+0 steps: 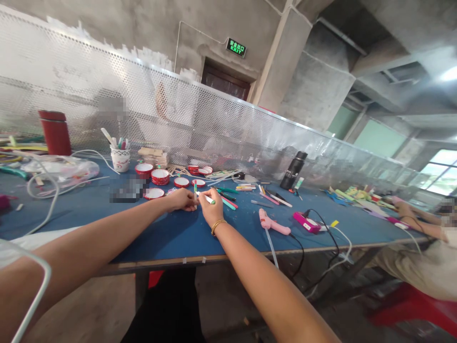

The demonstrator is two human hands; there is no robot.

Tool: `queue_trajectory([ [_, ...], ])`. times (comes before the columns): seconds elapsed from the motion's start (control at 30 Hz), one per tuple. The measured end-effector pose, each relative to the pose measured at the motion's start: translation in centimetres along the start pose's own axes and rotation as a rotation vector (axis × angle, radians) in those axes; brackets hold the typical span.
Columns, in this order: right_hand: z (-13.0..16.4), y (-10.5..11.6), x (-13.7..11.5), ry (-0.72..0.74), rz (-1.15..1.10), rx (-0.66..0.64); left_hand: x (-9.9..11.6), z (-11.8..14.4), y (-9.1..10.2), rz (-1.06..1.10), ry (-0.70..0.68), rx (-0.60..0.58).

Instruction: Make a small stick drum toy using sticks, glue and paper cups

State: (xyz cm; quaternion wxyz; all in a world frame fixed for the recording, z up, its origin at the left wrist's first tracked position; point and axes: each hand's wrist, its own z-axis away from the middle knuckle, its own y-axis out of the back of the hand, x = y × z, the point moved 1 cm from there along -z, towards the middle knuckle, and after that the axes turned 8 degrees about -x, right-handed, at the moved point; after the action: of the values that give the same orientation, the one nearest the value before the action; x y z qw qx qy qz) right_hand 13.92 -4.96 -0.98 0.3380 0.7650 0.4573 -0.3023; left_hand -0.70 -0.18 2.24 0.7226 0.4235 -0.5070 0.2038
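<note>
Hands meet over the bench (171, 236): left hand (183, 199) pinching a stick (195, 189) upright, right hand (211, 206) pinching a marker (206, 198); keep that stick steady.

Open blue mat near the edge, clutter farther back

The table (171, 236) lies bare before both wrists. Beyond the hands, red lids (160, 176) and coloured sticks (228, 200) crowd the surface; a pink glue gun (273, 224) and its cord block the right, white tubing (50, 190) the left.
</note>
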Motion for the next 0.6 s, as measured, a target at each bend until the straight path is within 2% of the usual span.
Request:
queue_trajectory([
  [0.27,-0.20,0.19,0.44,-0.076,0.014,0.057,-0.15,-0.24,0.06,0.001,0.004,0.002],
  [0.6,0.06,-0.01,-0.26,-0.006,-0.003,-0.006,-0.25,-0.32,0.07,0.035,-0.001,-0.003],
])
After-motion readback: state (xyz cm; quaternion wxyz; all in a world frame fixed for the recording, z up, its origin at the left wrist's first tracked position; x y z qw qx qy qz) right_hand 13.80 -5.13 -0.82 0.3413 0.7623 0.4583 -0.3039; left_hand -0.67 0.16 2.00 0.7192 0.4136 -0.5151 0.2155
